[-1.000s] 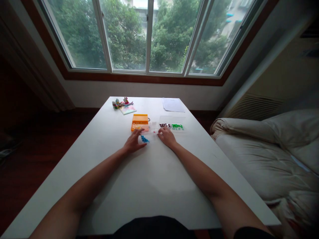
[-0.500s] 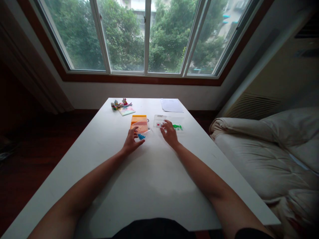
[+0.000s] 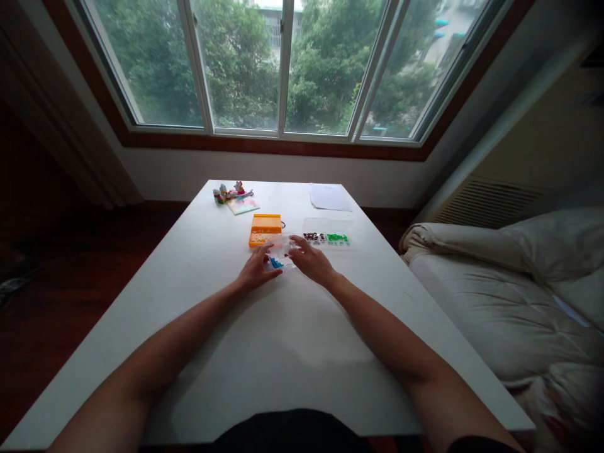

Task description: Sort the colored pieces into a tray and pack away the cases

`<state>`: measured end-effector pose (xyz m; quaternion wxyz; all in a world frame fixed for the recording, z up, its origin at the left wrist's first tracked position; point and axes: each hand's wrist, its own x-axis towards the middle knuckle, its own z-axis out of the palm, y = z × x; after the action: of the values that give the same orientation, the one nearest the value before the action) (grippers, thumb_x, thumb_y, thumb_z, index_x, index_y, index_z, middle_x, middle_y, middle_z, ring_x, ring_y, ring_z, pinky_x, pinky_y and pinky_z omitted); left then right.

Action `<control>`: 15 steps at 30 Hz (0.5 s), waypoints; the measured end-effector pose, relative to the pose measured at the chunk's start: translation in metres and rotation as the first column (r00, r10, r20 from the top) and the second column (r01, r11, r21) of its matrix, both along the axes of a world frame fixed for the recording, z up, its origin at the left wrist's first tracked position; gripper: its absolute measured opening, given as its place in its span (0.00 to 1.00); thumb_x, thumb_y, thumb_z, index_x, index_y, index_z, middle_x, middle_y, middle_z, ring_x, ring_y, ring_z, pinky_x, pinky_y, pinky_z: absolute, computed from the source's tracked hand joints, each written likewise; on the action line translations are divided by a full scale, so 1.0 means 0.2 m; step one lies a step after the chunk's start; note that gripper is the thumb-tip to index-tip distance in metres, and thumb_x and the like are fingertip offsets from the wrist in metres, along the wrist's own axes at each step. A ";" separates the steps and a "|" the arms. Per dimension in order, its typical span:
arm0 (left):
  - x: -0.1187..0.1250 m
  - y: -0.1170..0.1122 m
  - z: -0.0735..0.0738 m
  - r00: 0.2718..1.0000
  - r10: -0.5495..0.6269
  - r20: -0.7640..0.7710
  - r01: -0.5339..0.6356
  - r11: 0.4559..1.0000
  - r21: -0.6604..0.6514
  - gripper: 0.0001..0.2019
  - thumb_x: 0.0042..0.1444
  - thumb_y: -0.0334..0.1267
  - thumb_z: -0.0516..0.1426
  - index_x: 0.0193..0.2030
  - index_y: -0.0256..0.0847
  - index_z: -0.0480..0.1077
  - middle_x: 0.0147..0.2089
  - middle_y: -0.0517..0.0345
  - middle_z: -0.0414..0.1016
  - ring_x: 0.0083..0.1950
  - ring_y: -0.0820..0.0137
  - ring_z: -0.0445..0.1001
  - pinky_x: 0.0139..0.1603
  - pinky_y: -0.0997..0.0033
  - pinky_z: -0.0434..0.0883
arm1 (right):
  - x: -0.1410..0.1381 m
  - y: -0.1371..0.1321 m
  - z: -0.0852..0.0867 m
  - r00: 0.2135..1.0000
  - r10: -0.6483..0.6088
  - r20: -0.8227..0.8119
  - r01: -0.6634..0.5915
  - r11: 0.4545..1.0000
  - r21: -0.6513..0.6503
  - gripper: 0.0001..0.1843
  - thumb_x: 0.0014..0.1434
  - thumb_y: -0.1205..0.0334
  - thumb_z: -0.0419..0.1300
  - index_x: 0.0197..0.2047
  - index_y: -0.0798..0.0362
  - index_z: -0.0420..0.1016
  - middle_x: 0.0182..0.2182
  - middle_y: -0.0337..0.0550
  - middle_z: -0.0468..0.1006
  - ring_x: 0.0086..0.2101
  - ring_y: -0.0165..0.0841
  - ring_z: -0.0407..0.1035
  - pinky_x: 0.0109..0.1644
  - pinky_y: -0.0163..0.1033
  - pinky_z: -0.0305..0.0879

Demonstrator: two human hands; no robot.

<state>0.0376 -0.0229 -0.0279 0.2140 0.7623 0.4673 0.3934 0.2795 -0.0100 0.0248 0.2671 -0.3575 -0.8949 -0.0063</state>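
My left hand (image 3: 253, 270) curls around a small clear plastic box (image 3: 269, 266) with blue pieces (image 3: 277, 263) inside, thumb in front and fingers behind. Close beside it, my right hand (image 3: 311, 261) pinches a second clear plastic box (image 3: 281, 246), which has a small red spot or piece (image 3: 286, 255) at its lower right. The two boxes overlap in view, and whether they touch I cannot tell. Just behind my left hand lies an open orange case (image 3: 267, 221) with small orange pieces in its front part.
Behind my right hand, clear boxes hold dark brown pieces (image 3: 313, 237) and green pieces (image 3: 337, 238). Farther back on the white table (image 3: 302, 352) are papers (image 3: 329, 197), small toy figures (image 3: 220, 194) and a pastel card (image 3: 243, 205). A cream sofa (image 3: 500, 302) stands to the right.
My right hand has moved left with the clear box, away from the brown pieces, which now show. It is beside my left hand, which stays by the blue pieces. The view has shifted slightly.
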 end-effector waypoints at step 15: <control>-0.03 0.02 0.01 0.999 -0.006 0.048 0.003 0.998 0.070 0.40 0.53 0.53 0.66 0.69 0.45 0.59 0.67 0.43 0.63 0.68 0.54 0.64 0.65 0.48 0.67 | -0.04 -0.06 -0.04 0.979 0.145 -0.145 -0.144 0.989 0.017 0.20 0.73 0.55 0.48 0.64 0.45 0.67 0.66 0.44 0.65 0.63 0.40 0.64 0.67 0.50 0.66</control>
<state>0.0323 -0.0189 -0.0264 0.1993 0.7607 0.4461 0.4273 0.2707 -0.0229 0.0169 0.3328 -0.2904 -0.8964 0.0367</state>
